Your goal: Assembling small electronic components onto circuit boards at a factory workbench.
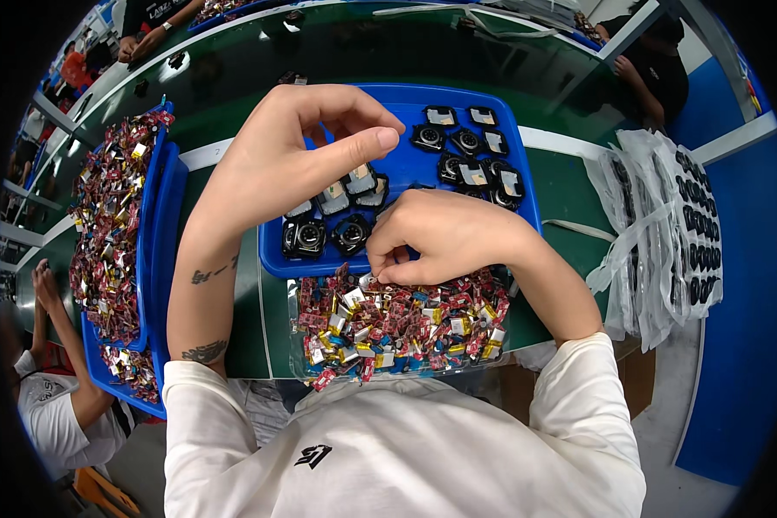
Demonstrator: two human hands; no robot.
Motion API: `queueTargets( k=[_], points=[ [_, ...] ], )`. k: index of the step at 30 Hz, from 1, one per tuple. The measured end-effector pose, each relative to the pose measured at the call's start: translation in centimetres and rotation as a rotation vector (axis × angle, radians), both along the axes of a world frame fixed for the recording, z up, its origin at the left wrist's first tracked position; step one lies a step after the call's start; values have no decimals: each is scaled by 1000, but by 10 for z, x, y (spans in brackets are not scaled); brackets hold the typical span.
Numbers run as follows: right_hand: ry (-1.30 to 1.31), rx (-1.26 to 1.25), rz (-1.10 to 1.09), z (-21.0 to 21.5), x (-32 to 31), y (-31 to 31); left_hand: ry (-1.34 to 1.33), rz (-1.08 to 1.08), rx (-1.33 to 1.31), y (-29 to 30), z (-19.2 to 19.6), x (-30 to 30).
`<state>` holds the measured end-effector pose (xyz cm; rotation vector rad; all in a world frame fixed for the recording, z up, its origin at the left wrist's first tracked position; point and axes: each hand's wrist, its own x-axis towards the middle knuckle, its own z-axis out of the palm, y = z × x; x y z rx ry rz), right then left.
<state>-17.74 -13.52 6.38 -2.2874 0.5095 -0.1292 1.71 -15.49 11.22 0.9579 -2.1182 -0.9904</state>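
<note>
My left hand (293, 155) hovers over a blue tray (406, 164), thumb and fingers curled close together; I cannot see anything pinched between them. Below it in the tray lie small black square housings (306, 235) with round openings, some fitted with silver cells. My right hand (445, 233) rests at the tray's near edge, fingertips bunched down into a clear tray (295, 345) heaped with small red, silver and yellow wired battery cells (397, 324). Its fingertips are hidden among the cells, so a grip cannot be confirmed.
More black housings (475, 155) fill the blue tray's far right. Stacked blue trays (160, 259) of similar red cells stand at the left. Clear bags of black parts (673, 224) lie at the right. Other people sit at the left (60, 406) and across the green table (527, 52).
</note>
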Motion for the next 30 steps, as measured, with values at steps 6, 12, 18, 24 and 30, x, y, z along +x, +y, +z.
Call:
queueTargets(
  k=[6, 12, 18, 24, 30],
  points=[
    [4, 65, -60, 4, -2, 0, 31, -15, 23, -2, -1, -2],
    [-237, 385, -224, 28, -15, -5, 20, -17, 7, 2, 4, 4],
    [-727, 669, -580, 33, -18, -6, 71, 198, -569, 18, 9, -5],
    [-942, 805, -716, 31, -13, 1, -73, 226, -1017, 23, 4, -16],
    [-927, 686, -695, 29, -13, -2, -10, 223, -1074, 12, -6, -21]
  ],
)
